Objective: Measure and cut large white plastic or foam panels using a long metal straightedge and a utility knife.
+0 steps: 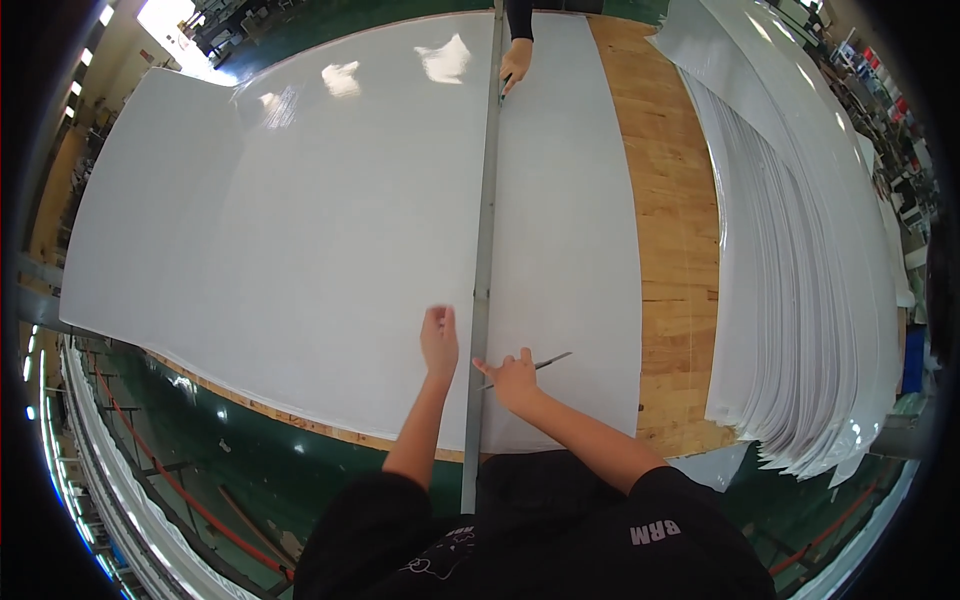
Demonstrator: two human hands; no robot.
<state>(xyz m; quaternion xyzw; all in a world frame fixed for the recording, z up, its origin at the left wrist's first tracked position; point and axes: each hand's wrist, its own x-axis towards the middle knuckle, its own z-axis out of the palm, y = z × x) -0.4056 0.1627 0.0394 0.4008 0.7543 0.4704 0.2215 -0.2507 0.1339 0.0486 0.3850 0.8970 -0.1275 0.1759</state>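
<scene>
A long grey metal straightedge (482, 260) runs away from me across a large glossy white sheet (330, 220). My right hand (515, 382) is at its near end, just to the right, with the thumb reaching to the metal. A thin, dark, pointed tool (553, 361) passes through that hand and sticks out on both sides; its exact kind is unclear. My left hand (440, 340) hovers over the sheet left of the straightedge, its fingers bent and smeared by motion. Nothing shows plainly in it.
At the far end a co-worker's hand (515, 62) holds a small dark tool against the straightedge. A wooden tabletop strip (675, 230) shows to the right. Beyond it lies a thick stack of white sheets (790, 260). A green floor (240, 425) lies below the near edge.
</scene>
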